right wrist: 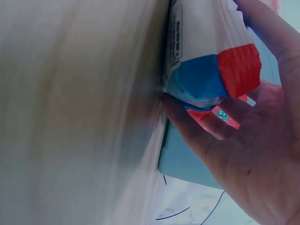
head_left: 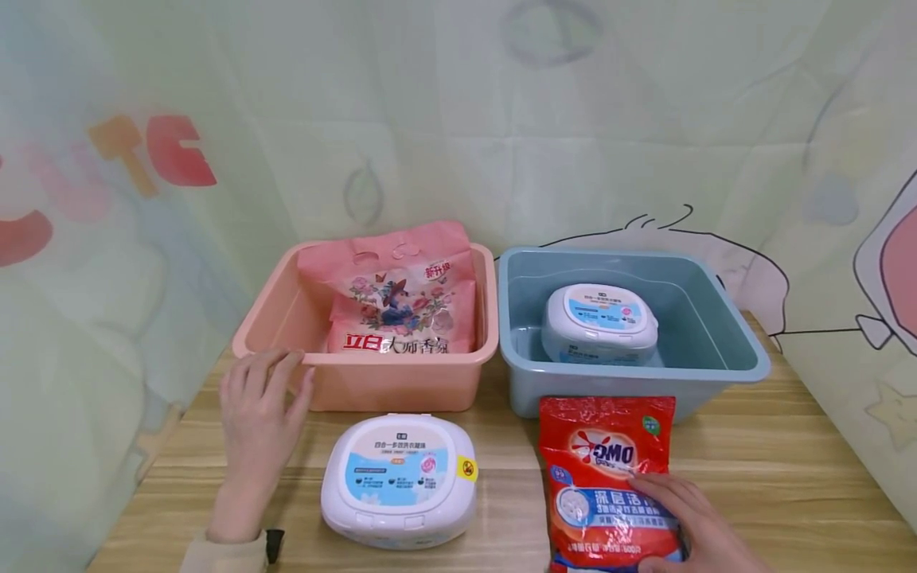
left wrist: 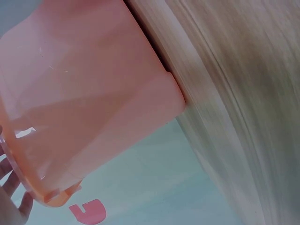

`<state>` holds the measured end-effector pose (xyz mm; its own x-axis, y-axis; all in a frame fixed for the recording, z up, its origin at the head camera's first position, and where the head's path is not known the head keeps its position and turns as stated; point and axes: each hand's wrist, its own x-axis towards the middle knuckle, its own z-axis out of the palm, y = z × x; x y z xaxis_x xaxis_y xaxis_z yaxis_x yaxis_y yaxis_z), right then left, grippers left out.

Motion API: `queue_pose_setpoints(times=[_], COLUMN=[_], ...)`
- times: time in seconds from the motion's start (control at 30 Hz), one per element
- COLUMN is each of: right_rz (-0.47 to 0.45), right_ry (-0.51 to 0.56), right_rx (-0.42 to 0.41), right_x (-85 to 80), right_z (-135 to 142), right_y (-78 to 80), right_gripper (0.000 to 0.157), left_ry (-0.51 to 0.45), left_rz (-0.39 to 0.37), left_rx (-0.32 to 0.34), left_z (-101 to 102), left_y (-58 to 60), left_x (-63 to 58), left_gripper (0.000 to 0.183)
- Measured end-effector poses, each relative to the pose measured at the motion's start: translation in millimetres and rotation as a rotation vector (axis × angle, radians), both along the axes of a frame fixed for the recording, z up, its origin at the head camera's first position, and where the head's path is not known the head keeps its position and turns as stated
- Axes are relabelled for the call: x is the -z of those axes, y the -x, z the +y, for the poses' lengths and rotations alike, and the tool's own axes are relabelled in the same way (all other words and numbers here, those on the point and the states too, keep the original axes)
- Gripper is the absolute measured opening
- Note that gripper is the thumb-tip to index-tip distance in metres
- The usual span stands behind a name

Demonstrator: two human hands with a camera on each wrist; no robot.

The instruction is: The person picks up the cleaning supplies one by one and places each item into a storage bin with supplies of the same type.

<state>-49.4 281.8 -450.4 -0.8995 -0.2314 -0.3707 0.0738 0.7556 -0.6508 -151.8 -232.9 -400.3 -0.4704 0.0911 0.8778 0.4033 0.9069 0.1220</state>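
Note:
My left hand (head_left: 259, 418) touches the front left corner of the pink bin (head_left: 401, 386), fingers at its rim. In the left wrist view those fingers (left wrist: 9, 176) appear at the left edge beside the rim. My right hand (head_left: 698, 521) holds a red laundry powder bag (head_left: 609, 430) by its lower right side. The right wrist view shows the fingers and thumb about the bag's end (right wrist: 201, 77), close to the wooden tabletop. Between my hands sits a white laundry pod box (head_left: 397, 477) with a blue label, its lid down.
A pink detergent bag (head_left: 408, 294) leans inside the pink bin. To its right, a blue bin (head_left: 645, 378) holds another white pod box (head_left: 602, 326). Both bins stand on the wooden table (head_left: 788, 461), near a printed cloth backdrop (head_left: 458, 119). The red bag lies before the blue bin.

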Motion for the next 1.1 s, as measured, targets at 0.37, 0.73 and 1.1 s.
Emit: queue_pose_setpoints(times=[0.37,0.73,1.1], right_rz=[-0.095,-0.05,-0.007], right_ry=[0.102,0.017,-0.043], right_rx=[0.087,0.124,0.114], right_x=[-1.5,-4.5,-5.6], right_z=[0.4,-4.9,-5.8], right_y=[2.2,1.3,0.2], right_gripper=[0.095,0.095,0.087], left_ry=[-0.002,-0.004,-0.021], left_rz=[-0.006,-0.001,0.015], left_rx=[-0.006,-0.003,0.0], left_z=[-0.7,0.3,1.3], left_y=[-0.3,0.8,2.2], left_x=[1.2,1.2,1.8], left_gripper=[0.045,0.043,0.04])
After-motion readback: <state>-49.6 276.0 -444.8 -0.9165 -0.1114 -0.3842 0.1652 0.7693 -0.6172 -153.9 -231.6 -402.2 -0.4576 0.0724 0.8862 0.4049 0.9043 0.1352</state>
